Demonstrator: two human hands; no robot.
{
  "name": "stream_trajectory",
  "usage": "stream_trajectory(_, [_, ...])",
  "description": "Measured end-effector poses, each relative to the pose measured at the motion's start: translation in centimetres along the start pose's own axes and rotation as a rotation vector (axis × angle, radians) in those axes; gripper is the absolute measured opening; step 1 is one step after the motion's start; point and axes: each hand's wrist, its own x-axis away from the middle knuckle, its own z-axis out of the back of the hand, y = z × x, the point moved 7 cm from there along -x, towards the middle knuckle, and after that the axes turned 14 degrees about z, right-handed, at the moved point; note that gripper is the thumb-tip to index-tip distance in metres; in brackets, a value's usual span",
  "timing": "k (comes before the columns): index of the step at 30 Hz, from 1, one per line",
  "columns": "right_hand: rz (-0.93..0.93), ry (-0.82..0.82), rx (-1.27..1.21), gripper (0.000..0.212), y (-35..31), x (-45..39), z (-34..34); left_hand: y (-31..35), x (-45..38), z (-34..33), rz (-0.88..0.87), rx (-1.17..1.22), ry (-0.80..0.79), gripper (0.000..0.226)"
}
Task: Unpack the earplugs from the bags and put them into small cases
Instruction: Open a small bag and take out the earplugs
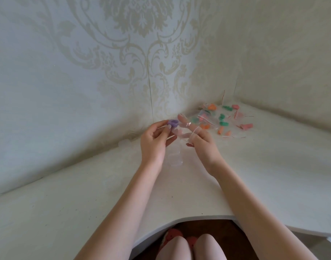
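A single wide-angle view looks from the person's head forward and steeply down into a wall corner. The white table (254, 175) fills the lower half of the frame, patterned wallpaper (123, 44) the upper half. Both forearms reach up from the bottom edge toward the centre, close to the camera.

A pale corner table (264, 175) with a curved front cut-out is carrying a heap of small clear bags (224, 119) holding orange, green and pink earplugs (224, 122), lying near the wall corner; some plugs possibly loose.
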Motion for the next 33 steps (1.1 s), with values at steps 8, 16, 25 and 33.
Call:
stream_trajectory(8, [0.004,0.109,0.078,0.031,0.6,-0.2,1.3,-0.4,0.0,-0.4,-0.006,-0.023,-0.034,0.013])
stream_trajectory(16, [0.029,0.028,0.19,0.037,1.7,-0.4,1.1,-0.8,-0.2,-0.7,0.023,-0.037,-0.056,0.006])
stream_trajectory(25, [0.019,0.083,0.276,0.009,2.1,-0.5,1.5,-0.6,-0.4,-0.1,0.032,-0.057,-0.01,0.016])
stream_trajectory(33, [-0.005,0.044,0.092,0.029,1.5,-0.5,1.0,-0.4,-0.3,-0.3,0.001,-0.155,0.015,0.032])
